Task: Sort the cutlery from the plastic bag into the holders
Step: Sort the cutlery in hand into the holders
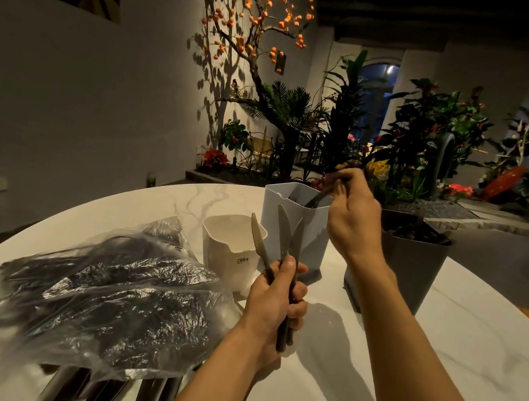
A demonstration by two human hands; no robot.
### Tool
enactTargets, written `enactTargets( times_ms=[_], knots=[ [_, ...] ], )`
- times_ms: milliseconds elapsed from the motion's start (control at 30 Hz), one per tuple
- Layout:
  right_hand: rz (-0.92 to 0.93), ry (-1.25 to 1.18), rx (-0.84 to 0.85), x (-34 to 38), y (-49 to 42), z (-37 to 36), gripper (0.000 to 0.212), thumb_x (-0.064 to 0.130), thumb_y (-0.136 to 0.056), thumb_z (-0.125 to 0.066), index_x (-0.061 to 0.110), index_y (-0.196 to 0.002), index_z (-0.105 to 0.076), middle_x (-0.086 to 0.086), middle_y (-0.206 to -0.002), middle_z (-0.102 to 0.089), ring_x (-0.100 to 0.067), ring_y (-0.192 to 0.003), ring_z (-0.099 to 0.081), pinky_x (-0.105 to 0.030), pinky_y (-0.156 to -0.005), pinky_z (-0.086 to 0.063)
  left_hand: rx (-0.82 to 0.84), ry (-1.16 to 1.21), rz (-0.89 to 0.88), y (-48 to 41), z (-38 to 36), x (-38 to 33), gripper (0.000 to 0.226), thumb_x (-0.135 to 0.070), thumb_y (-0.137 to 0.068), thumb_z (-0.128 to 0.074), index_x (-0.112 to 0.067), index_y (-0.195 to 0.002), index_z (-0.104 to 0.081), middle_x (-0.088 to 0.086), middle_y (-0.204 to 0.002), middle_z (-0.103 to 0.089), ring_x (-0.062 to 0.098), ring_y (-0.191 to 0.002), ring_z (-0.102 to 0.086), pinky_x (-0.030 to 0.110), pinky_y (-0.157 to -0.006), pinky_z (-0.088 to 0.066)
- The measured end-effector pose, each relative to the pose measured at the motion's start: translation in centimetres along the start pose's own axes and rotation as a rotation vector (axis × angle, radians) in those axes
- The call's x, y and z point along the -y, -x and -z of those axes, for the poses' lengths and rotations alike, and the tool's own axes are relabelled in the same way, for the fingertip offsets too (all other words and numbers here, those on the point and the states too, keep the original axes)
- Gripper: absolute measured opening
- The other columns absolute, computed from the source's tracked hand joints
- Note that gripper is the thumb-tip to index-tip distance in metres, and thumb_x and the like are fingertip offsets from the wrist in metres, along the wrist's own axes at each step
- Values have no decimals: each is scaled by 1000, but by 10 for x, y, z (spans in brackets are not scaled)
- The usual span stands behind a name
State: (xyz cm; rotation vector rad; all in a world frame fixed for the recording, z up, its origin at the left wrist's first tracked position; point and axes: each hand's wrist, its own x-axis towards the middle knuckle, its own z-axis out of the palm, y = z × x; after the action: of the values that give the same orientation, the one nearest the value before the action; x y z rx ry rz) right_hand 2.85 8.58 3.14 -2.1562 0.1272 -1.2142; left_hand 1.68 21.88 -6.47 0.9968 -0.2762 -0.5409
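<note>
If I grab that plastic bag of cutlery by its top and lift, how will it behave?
The plastic bag looks thin and crinkled, so it will probably sag and reshape rather than hold form. It bulges with dark cutlery, so expect it to be fairly heavy. Handles already poke from its near edge, so pieces may slide out if it tilts.

On the tabletop (351, 368), the plastic bag (111, 297) lies at the lower left of the frame, with three holders in a row behind and to its right: a short holder (228, 246) just left of centre, a taller holder (300, 226) behind it at centre, and a third holder (412, 260) to the right. The left hand (275, 301), at centre in front of the holders, holds three knives (285, 237) upright. The right hand (352, 220) sits above the taller holder, holding a utensil (320, 195) that dips into it; plants (403, 135) stand behind the tabletop, upper right.
</note>
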Motion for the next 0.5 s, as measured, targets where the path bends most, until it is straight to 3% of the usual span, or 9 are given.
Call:
enactTargets(
  times_ms=[67,133,200,300,367,500],
  knots=[
    [-40,119,75,-8,1,-7,21,23,-106,-39,22,-120,-54,-7,-106,-64,-27,-88,-60,-52,-72,-53,2,5,-3,1,0,1,33,-42,-105,-48,-12,-108,-61,-2,-63,-47,8,-46,-36,22,-45,-30],
    [-95,204,156,-16,2,-9,21,23,-107,-38,21,-119,-54,-11,-105,-61,-27,-86,-56,-38,-64,-45,-2,9,3,3,-1,1,33,-42,-105,-47,-12,-110,-60,-2,-63,-46,8,-47,-36,22,-45,-29],
    [-137,163,167,-18,2,-8,18,21,-107,-38,16,-107,-55,-11,-95,-61,-26,-81,-55,-35,-59,-39,-9,2,10,3,-2,0,33,-41,-105,-47,-11,-111,-60,-2,-64,-46,9,-48,-35,22,-45,-29],
    [-150,7,40,-13,0,-2,16,22,-106,-44,16,-107,-59,-3,-91,-65,-24,-82,-62,-50,-71,-55,-3,7,13,2,-1,0,34,-42,-105,-47,-11,-112,-60,-1,-64,-46,9,-47,-35,21,-44,-29],
    [-81,-26,-68,-7,-1,0,17,24,-104,-49,18,-114,-61,0,-96,-68,-19,-86,-66,-48,-75,-58,-2,14,8,1,0,1,34,-42,-105,-48,-11,-110,-61,-2,-64,-47,9,-47,-35,21,-44,-30],
    [61,-31,-246,0,-4,2,13,19,-103,-50,14,-108,-60,-5,-98,-62,-23,-87,-62,-49,-73,-57,-8,1,6,-1,1,1,34,-43,-104,-49,-12,-107,-62,-2,-63,-49,8,-46,-36,21,-46,-32]
  ],
)
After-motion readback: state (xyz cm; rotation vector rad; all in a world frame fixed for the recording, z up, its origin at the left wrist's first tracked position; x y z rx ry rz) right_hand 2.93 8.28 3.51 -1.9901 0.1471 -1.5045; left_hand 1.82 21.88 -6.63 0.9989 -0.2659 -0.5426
